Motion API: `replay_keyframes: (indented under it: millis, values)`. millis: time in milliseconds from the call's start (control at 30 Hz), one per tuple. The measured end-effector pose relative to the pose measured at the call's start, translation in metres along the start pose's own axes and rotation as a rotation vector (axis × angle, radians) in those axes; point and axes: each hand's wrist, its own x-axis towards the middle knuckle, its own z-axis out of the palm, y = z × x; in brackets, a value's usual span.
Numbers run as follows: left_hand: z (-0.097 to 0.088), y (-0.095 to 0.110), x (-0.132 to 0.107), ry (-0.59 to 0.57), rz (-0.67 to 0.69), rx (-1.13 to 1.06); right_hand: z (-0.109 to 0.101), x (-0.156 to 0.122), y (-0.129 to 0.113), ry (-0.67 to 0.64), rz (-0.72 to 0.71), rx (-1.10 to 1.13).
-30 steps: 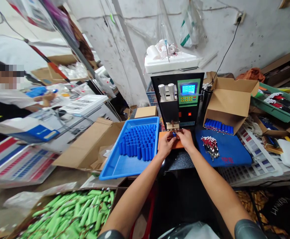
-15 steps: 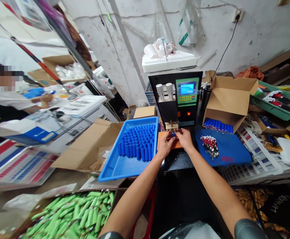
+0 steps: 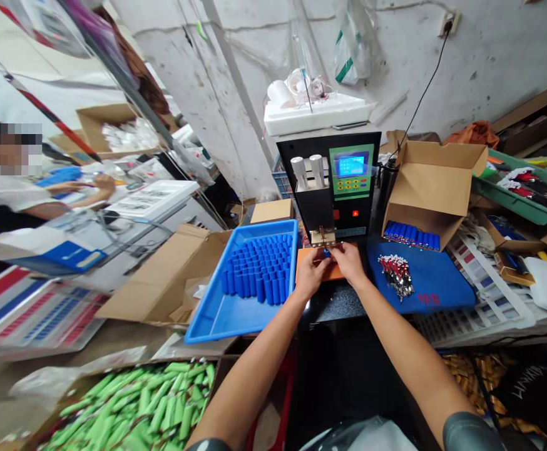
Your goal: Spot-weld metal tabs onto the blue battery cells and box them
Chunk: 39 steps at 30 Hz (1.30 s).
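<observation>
My left hand (image 3: 311, 270) and my right hand (image 3: 347, 262) pinch together on a small blue battery cell (image 3: 326, 253). They hold it over an orange pad (image 3: 333, 270), just under the copper pins of a black spot welder (image 3: 330, 188) with a green panel. A blue tray (image 3: 217, 313) with several upright blue cells (image 3: 260, 270) stands to the left of my hands. To the right, a blue cloth (image 3: 433, 285) carries a pile of red and white wired parts (image 3: 397, 274).
An open cardboard box (image 3: 430, 188) at the right holds a row of blue cells. A box of green cells (image 3: 132, 407) is at the lower left. Another person (image 3: 24, 188) works at a bench on the far left. Trays and boxes crowd the right side.
My hands stay pinched at the welder pins. The view has drifted slightly, and the other person's hand at the far left has shifted.
</observation>
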Motion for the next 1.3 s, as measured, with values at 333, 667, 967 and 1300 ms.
replay_keyframes:
  millis: [333, 667, 967, 1300]
  values:
    - [0.0, 0.004, -0.001, 0.013, -0.005, 0.014, -0.001, -0.001, -0.004, 0.005, -0.009, -0.035]
    - [0.0, 0.002, -0.001, 0.012, -0.014, 0.016, -0.001, -0.002, -0.005, -0.004, -0.003, -0.028]
    - [-0.001, -0.005, -0.001, 0.001, 0.001, 0.069, -0.015, -0.012, -0.009, -0.104, 0.014, 0.046]
    - [0.0, -0.001, 0.0, -0.014, -0.029, 0.024, -0.017, -0.012, 0.0, -0.112, -0.101, -0.161]
